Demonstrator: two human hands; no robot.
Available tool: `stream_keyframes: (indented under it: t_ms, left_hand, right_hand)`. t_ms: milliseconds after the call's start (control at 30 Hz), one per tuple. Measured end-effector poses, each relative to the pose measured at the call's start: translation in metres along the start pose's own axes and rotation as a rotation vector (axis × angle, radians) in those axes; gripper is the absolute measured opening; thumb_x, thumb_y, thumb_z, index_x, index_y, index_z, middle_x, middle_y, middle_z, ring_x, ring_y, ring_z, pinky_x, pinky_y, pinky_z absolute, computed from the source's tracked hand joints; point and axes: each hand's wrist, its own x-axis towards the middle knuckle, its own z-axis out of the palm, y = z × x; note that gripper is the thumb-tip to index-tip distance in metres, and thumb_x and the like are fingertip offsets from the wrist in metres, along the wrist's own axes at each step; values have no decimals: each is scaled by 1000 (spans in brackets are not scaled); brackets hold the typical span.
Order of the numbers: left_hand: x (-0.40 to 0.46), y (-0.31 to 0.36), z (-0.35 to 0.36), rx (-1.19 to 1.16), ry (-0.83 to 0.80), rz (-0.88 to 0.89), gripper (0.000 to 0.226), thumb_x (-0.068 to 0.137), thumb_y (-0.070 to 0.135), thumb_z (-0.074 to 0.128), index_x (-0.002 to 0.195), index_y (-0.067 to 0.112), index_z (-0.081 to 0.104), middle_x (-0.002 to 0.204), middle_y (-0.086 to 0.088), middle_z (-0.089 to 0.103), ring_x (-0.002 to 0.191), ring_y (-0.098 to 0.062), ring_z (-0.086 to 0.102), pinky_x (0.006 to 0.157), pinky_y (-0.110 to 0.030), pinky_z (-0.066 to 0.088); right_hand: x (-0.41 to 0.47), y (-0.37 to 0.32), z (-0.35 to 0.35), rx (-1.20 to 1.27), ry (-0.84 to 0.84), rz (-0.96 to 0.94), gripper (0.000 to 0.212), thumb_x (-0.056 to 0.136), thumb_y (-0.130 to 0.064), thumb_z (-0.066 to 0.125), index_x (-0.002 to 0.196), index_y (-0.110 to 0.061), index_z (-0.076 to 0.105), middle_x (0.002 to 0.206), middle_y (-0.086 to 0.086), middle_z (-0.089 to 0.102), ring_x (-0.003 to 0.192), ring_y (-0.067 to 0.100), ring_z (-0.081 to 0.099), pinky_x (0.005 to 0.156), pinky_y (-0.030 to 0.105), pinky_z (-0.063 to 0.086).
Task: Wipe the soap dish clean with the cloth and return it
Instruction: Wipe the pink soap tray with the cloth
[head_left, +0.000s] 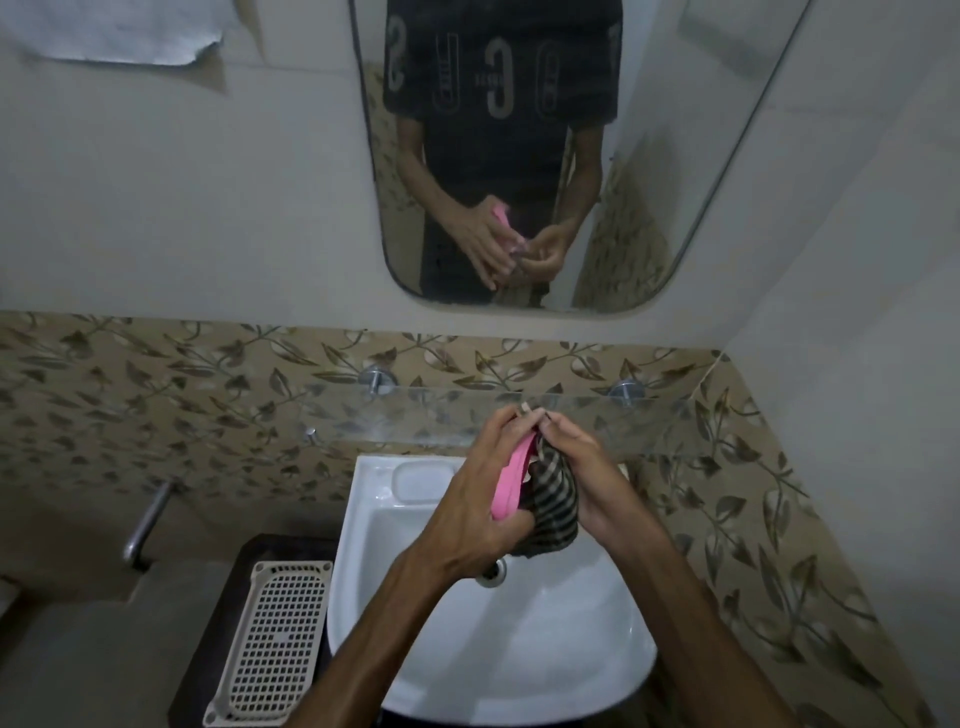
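Note:
A pink soap dish is held on edge above the white basin. My left hand grips it from the left, fingers curled round its rim. Against the dish's right face lies a dark striped cloth, which my right hand holds bunched in its fingers. The cloth's lower end hangs over the drain. The mirror reflects both hands and the dish.
A glass shelf on two metal mounts runs along the leaf-patterned tiles behind my hands. A white perforated plastic tray lies on a dark surface left of the basin. A metal tap juts from the left wall. A moulded soap recess sits at the basin's back.

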Motion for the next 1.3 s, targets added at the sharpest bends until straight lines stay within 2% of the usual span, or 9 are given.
stream_keyframes:
  t_ms: [167,333,433,533,667,833,1033,1200,1300]
  left_hand:
    - [-1,2,-19,-25,-93,-168,104,71,47,62,162,47,13,168,9,20,146,-17,39,110,-50,51]
    - [10,1,-41,-93,-294,-382,64,74,36,69,133,44,48,118,-1,62,97,-15,60,73,-24,52]
    - [22,8,-34,-118,-149,-377,26,80,21,68,105,26,63,90,1,71,79,-11,65,67,-30,53]
    - [22,3,-22,-129,96,-260,21,86,6,59,103,12,70,94,-16,73,91,-35,69,81,-56,57]
    - [22,0,-7,8,218,-192,25,80,20,54,98,29,70,78,4,70,72,-24,64,65,-44,55]
    - [20,-8,-3,85,244,-163,16,85,30,49,88,20,62,78,1,68,69,-15,63,61,-39,52]
    - [17,-8,-3,81,257,-124,26,82,28,49,80,49,63,73,18,67,63,-5,58,55,-25,44]
    - [16,-12,-1,73,235,-92,37,75,13,53,102,35,67,77,4,66,61,-17,58,53,-36,45]
    - [14,-15,-3,18,268,-36,21,81,20,51,86,33,67,71,8,66,60,-12,58,52,-30,45]
  right_hand:
    - [2,-5,0,-14,42,-52,21,88,-23,70,105,-12,76,99,10,73,86,20,70,82,32,59]
    - [-8,-12,12,-470,6,-349,12,87,-26,79,98,-29,80,102,-1,78,94,17,73,82,26,59]
    - [-16,-7,27,-780,-47,-634,13,90,-24,74,99,-33,77,103,-9,76,102,13,72,91,26,57]
    - [-22,-2,33,-920,31,-755,13,90,-27,75,102,-31,78,116,-7,67,113,13,65,100,24,53]
    - [-20,-2,35,-770,303,-662,15,89,-16,79,102,-23,79,102,4,65,95,10,65,83,20,52]
    - [-30,12,37,-919,184,-802,22,86,-15,79,105,-26,79,89,-3,62,83,4,61,73,13,49]
    - [-32,14,38,-907,232,-775,27,88,-13,78,104,-35,75,81,-2,52,73,3,52,66,11,44]
    - [-21,5,31,-798,324,-636,17,89,-13,78,103,-22,80,83,-2,55,74,-1,55,70,14,45]
    - [-28,17,35,-894,216,-762,18,89,-23,77,105,-33,79,82,-11,51,76,1,52,70,10,45]
